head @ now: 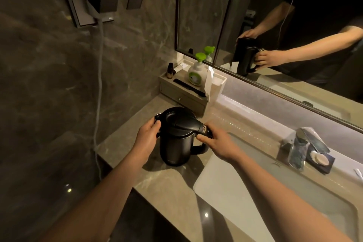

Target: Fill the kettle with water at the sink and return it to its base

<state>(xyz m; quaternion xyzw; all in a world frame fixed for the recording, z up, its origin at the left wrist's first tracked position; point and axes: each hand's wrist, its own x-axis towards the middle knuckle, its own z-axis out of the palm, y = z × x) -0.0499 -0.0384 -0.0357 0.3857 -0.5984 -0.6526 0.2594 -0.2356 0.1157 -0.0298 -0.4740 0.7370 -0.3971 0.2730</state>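
Head view: black cylindrical electric kettle (177, 143), lid closed, upright on the beige marble-look stone counter (170, 188), near its left end, just left of the white rectangular sink basin (235, 192). No base visible under it; can't tell if one is there. Left hand (146, 137) cupped against the kettle's upper left side by the spout, fingers curled on the rim. Right hand (218, 144) closed around the black handle at the top, thumb near the lid hinge. At the counter's back left corner, a grey tray box (182, 96) with a drawer carries a white pump bottle with green cap (196, 70), a small dark bottle (170, 70) and a black comb (189, 87). Chrome faucet (300, 143) at the sink's back edge. Wall mirror (275, 25) reflects both hands on the kettle.
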